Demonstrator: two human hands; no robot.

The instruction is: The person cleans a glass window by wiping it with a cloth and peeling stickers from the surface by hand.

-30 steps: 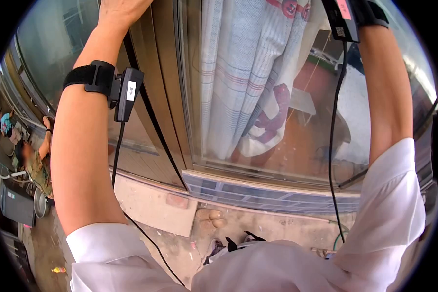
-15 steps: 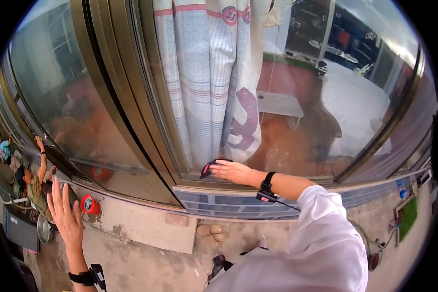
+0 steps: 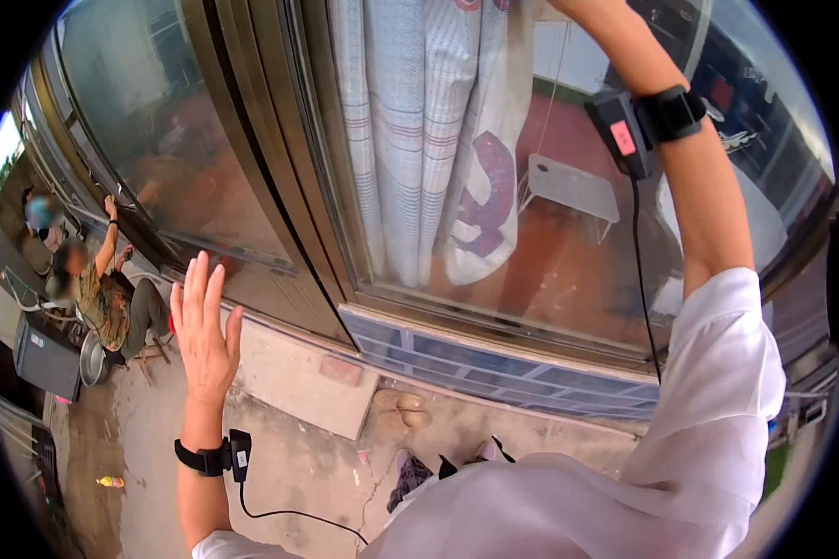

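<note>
Left hand (image 3: 205, 326): raised, fingers extended upward, thumb apart. Right forearm (image 3: 713, 200): angled up-left before window pane (image 3: 555, 275), directly ahead; right hand beyond top edge, finger state indeterminable.

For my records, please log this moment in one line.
left grip: open, nothing visible held; right grip: beyond top edge; curtain: behind window

Pane's (image 3: 555, 279) glossy glass w/ smooth metal frame (image 3: 275, 121), floor's (image 3: 312, 456) rough conc.
</note>
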